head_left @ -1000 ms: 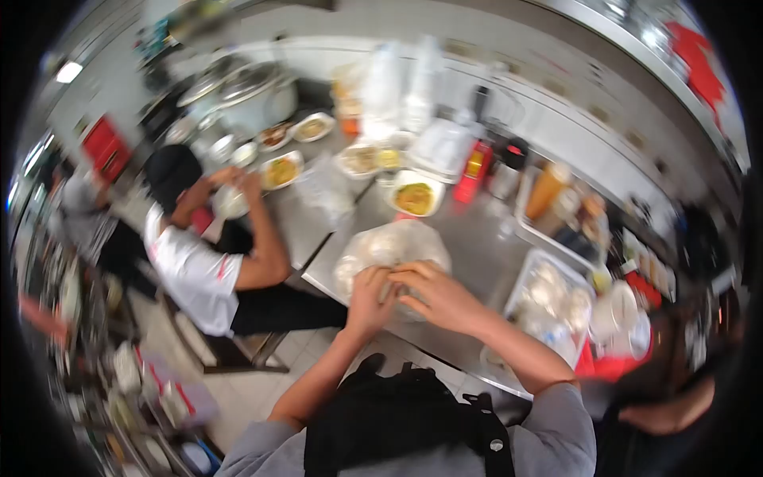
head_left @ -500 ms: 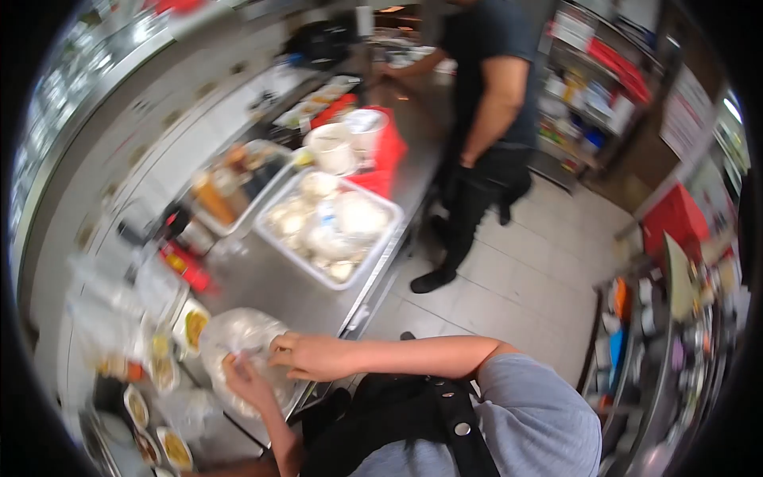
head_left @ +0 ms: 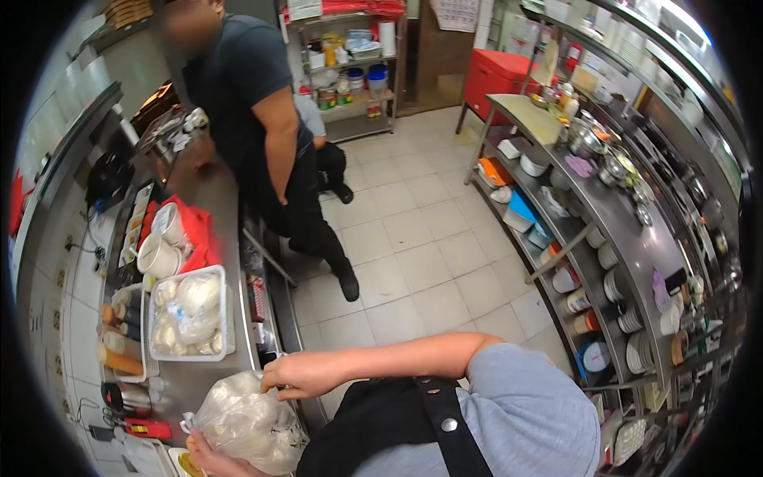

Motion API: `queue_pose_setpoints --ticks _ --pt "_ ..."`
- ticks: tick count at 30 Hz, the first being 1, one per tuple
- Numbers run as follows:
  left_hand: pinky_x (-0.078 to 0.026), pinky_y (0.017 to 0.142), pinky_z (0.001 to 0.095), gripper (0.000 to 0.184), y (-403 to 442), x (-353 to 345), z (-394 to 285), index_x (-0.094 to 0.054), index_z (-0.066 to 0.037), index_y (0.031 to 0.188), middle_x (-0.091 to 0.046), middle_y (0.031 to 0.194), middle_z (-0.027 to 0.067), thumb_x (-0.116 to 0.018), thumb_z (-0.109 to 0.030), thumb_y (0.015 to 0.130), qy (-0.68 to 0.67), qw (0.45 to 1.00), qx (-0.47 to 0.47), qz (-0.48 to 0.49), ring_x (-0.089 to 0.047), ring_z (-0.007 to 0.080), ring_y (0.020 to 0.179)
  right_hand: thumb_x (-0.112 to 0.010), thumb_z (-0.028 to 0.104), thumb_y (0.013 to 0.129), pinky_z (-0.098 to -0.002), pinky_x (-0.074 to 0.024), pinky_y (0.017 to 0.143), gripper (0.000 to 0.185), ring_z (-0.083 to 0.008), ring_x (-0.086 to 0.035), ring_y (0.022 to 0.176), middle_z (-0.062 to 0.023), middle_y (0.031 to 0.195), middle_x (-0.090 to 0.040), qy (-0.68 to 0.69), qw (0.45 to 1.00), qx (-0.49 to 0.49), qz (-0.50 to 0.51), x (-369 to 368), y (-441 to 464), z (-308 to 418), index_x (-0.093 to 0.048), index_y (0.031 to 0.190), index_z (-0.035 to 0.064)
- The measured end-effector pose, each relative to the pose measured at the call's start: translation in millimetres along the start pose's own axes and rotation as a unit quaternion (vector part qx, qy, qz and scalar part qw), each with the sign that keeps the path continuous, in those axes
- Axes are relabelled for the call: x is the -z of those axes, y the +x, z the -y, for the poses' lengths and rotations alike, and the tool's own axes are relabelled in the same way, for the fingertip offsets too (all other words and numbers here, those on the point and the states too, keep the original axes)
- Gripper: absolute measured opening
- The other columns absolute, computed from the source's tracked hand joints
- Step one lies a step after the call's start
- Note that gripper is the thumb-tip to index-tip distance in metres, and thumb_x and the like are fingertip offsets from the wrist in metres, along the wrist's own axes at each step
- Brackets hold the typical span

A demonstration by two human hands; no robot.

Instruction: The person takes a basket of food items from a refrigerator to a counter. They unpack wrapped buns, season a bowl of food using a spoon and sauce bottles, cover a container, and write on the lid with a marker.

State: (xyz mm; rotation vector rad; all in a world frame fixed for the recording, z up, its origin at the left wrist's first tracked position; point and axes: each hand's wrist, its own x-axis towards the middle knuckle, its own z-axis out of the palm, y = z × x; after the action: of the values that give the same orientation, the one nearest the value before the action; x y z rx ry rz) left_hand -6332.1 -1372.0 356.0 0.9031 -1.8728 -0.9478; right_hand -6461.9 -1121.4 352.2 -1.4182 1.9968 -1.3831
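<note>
A clear plastic bag (head_left: 246, 421) full of pale round lumps lies at the near end of the steel counter, in front of me. My left hand (head_left: 213, 456) pinches the bag's gathered end at its left side. At the upper right of the bag is my right hand (head_left: 300, 374), palm down, with bent fingers against the plastic; its thumb is hard to see. Farther along the counter sits a white plastic basket (head_left: 226, 318), holding more bagged pale lumps.
A person in dark clothes (head_left: 262, 103) stands at the counter's far end; another, partly hidden, is behind. White tubs (head_left: 159, 256) and a red bag (head_left: 199, 234) stand beyond the basket. Sauce bottles (head_left: 119, 354) line the wall. A steel shelf table (head_left: 604, 207) runs along the right.
My view has swung right and up. The left hand has moved from the bag's top to its left end, and the bag looks fuller and rounder. The right hand stays beside it.
</note>
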Motion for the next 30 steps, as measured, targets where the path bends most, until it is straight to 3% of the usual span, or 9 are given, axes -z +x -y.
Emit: queue_pose_setpoints --ticks 5,7,11,14,18,20,25,29,30 --pt "-0.046 0.075 0.0297 0.022 13.8 -18.4 15.1 -0.059 0.002 0.091 -0.06 0.084 0.0085 -0.062 -0.02 0.093 -0.275 0.946 0.039 0.165 -0.056 0.0192 0.08 -0.062 0.016 0.089 -0.0428 -0.0462 0.089 0.033 -0.034 -0.056 0.104 -0.0165 0.112 -0.058 0.032 0.996 -0.082 0.032 -0.1 -46.1 1.3 -0.057 0.119 0.0017" --pt "-0.045 0.074 0.0272 0.021 23.1 -21.3 16.5 -0.057 0.001 0.089 -0.058 0.082 0.0043 -0.059 -0.019 0.097 -0.318 0.924 0.054 0.205 -0.055 0.0158 0.079 -0.065 0.018 0.087 -0.042 -0.0436 0.095 0.052 -0.035 -0.051 0.112 -0.0185 0.125 -0.051 -0.052 0.997 0.024 -0.059 -7.3 -53.1 1.8 -0.047 0.134 0.0041" --pt "-0.044 0.077 0.0304 0.017 43.1 -12.0 14.9 -0.058 0.001 0.088 -0.06 0.085 0.0074 -0.064 -0.015 0.091 -0.277 0.941 0.037 0.189 -0.057 0.0198 0.082 -0.07 0.021 0.083 -0.0429 -0.0379 0.103 0.077 -0.0404 -0.043 0.123 -0.0241 0.139 -0.038 -0.075 0.996 0.033 -0.033 -25.4 -37.8 -2.0 -0.031 0.147 0.006" --pt "-0.046 0.078 0.0332 0.02 52.4 -5.9 11.5 -0.061 0.003 0.09 -0.062 0.085 0.0119 -0.067 -0.016 0.087 -0.234 0.963 0.007 0.132 -0.058 0.0235 0.083 -0.078 0.023 0.073 -0.0426 -0.0276 0.112 0.1 -0.0449 -0.031 0.135 -0.0342 0.146 -0.024 -0.047 0.997 0.053 0.028 -55.6 -11.0 -23.3 -0.019 0.151 0.0032" --pt "-0.048 0.079 0.0369 0.025 72.0 4.8 17.5 -0.066 0.005 0.092 -0.065 0.086 0.0179 -0.07 -0.017 0.082 -0.171 0.984 -0.037 0.026 -0.06 0.0285 0.083 -0.078 0.025 0.074 -0.0456 -0.0296 0.111 0.109 -0.0489 -0.029 0.135 -0.0346 0.152 -0.012 -0.052 0.992 0.083 0.085 -99.2 42.4 -50.5 -0.005 0.154 0.0063" --pt "-0.05 0.08 0.0388 0.028 82.5 13.5 27.5 -0.068 0.007 0.093 -0.067 0.086 0.0209 -0.072 -0.018 0.08 -0.148 0.988 -0.05 -0.012 -0.061 0.031 0.083 -0.078 0.024 0.074 -0.0456 -0.03 0.111 0.112 -0.0494 -0.03 0.135 -0.0353 0.152 -0.012 -0.067 0.99 0.056 0.111 -111.1 65.9 -46.4 -0.002 0.153 0.0062" --pt "-0.049 0.084 0.0401 0.035 111.2 22.6 82.8 -0.065 0.007 0.099 -0.066 0.093 0.0223 -0.072 -0.025 0.085 -0.055 0.996 -0.069 0.032 -0.061 0.0331 0.09 -0.08 0.026 0.072 -0.0448 -0.0319 0.109 0.122 -0.0518 -0.037 0.129 -0.0441 0.146 -0.011 -0.047 0.976 -0.029 0.212 -169.4 125.2 -79.0 0.01 0.151 0.0043" --pt "-0.048 0.085 0.0402 0.039 102.3 45.4 77.8 -0.064 0.007 0.102 -0.065 0.095 0.0231 -0.071 -0.027 0.086 0.103 0.987 -0.081 0.088 -0.061 0.0337 0.091 -0.08 0.029 0.072 -0.0442 -0.0318 0.109 0.126 -0.0518 -0.038 0.129 -0.0463 0.145 -0.011 -0.033 0.982 0.051 0.179 -212.4 146.9 -107.4 0.015 0.15 0.0023" --pt "-0.048 0.085 0.0403 0.039 101.5 49.5 77.0 -0.064 0.007 0.103 -0.065 0.096 0.0233 -0.071 -0.028 0.086 0.135 0.982 -0.084 0.099 -0.06 0.0339 0.091 -0.079 0.029 0.073 -0.0443 -0.034 0.108 0.121 -0.0508 -0.04 0.127 -0.0451 0.142 -0.02 -0.024 0.984 0.05 0.167 -220.6 154.5 -109.0 0.01 0.15 0.0017"
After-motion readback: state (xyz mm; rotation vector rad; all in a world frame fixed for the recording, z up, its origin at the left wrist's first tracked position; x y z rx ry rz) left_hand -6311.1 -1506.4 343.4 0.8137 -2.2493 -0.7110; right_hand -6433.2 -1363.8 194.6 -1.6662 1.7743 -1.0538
